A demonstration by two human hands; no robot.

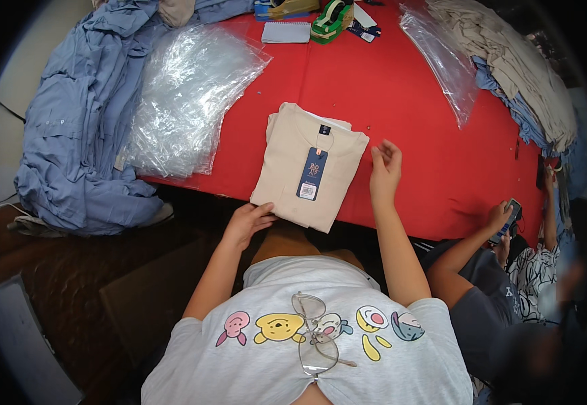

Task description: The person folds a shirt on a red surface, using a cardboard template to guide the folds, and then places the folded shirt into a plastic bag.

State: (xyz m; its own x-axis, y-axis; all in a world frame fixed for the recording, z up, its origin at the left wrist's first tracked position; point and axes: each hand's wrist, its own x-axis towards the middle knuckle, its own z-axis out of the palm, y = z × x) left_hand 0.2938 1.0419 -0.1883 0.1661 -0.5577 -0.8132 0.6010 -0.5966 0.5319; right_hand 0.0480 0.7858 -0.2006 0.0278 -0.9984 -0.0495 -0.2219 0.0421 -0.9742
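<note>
A folded beige shirt [281,177] lies near the front edge of the red table, with its neckline facing away from me. Attached at its neck is a dark blue hang tag [312,173] on a thin string, lying flat on the front. My left hand [243,226] has hold of the shirt's near left corner, its fingers at the edge. Just off the shirt's right side, my right hand [386,167] is raised with loosely bent fingers and nothing in them. A white sheet edge peeks out at the shirt's far end.
Clear plastic bags [189,101] are stacked left, beside a heap of blue shirts [81,128]. More bags [442,64] and beige garments [516,64] lie far right. A green tape dispenser [332,21] and notepad [285,32] sit at the back. At right, another person's hand holds a phone [506,219].
</note>
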